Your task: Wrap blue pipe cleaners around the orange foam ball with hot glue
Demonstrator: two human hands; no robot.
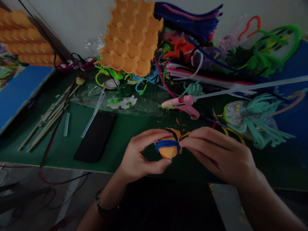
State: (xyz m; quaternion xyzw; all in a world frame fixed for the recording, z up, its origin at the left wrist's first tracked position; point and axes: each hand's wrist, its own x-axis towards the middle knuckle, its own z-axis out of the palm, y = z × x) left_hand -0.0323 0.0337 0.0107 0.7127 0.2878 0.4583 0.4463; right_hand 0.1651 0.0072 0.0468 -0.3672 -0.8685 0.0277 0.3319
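Between the thumb and fingers of my left hand [141,157] is a small orange cup [169,152], which looks like a piece of egg tray. A fuzzy blue pipe cleaner [166,143] wraps around the cup near its upper rim. My right hand [218,154] is closed in a pinch at the right end of the blue band, its fingertips against the cup's side. What lies right between those fingertips is mostly hidden. Orange scraps [176,132] lie on the green table just behind the cup.
A pink glue gun [181,104] with a long glue stick lies beyond my hands. A black phone [95,137] and wooden sticks [48,123] are at left. An orange egg tray [132,38] and pipe cleaner bundles [190,19] fill the back. A teal-tasselled piece [260,115] sits right.
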